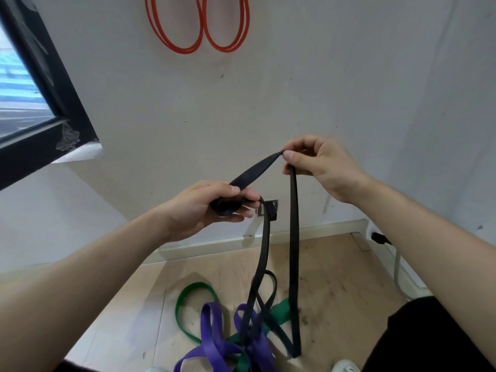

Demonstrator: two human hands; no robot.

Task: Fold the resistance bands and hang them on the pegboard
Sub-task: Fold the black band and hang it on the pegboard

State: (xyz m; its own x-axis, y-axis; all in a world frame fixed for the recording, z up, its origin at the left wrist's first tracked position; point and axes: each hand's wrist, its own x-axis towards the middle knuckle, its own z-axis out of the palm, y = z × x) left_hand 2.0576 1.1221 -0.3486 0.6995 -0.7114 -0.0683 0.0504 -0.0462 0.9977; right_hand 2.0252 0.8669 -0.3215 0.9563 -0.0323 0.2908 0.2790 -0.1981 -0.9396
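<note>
A black resistance band (294, 237) stretches between both hands in front of the wall. My left hand (212, 208) grips a bunched fold of it. My right hand (319, 163), higher and to the right, pinches the band between thumb and fingers. Two long black strands hang from the hands down to the floor. On the wooden floor below lie a purple band (212, 336) and a green band (188, 299), tangled with the black strands. An orange band (198, 25) hangs in loops on the wall above; the pegboard is out of view.
A dark-framed window (40, 98) fills the upper left. A wall socket (272, 208) sits low on the white wall behind the black band. A grey cable (397, 275) runs down the right wall. A white shoe (345, 366) shows at the bottom edge.
</note>
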